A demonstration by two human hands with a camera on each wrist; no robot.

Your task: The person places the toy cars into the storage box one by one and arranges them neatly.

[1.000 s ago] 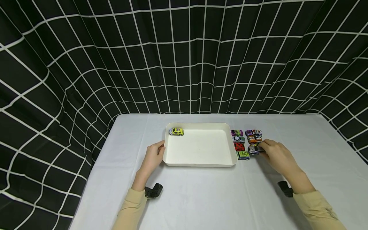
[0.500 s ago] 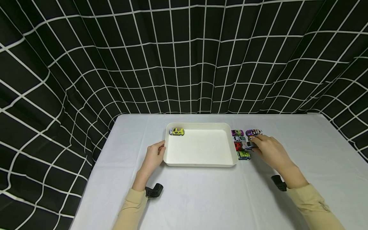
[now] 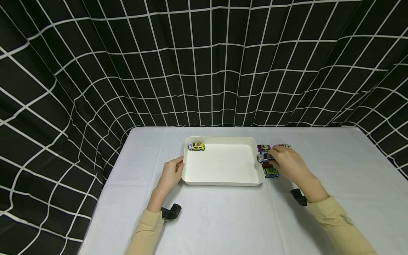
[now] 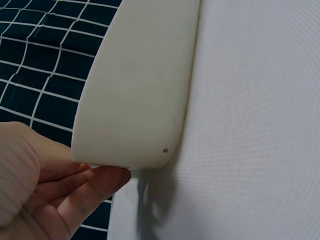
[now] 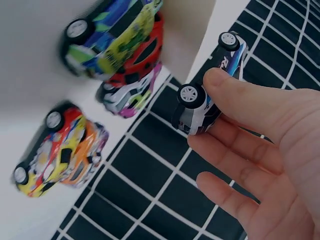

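My left hand (image 3: 169, 174) holds the left wall of a shallow white tray (image 3: 223, 183), fingertips at its rim; the left wrist view shows that hand (image 4: 75, 192) against the tray's end wall (image 4: 135, 95). Inside the tray's far left corner sits a yellow and white toy car (image 3: 196, 146). My right hand (image 3: 290, 163) pinches a white and black toy car (image 3: 264, 157) between thumb and fingers, overlapping the tray's right rim in the head view. In the right wrist view the thumb presses on the side of this toy car (image 5: 210, 82), its wheels showing.
Several toy cars stand right of the tray, among them a green-yellow one (image 3: 271, 173), a purple-green one (image 3: 263, 147) and a red-yellow one (image 5: 52, 150). The right hand partly hides this group. A black curtain with white grid lines (image 3: 216, 71) hangs behind the white-covered table (image 3: 223, 219).
My right hand has lifted the white and black toy car from the right-hand row and carried it left to the tray's right rim. The left hand stays at the tray.
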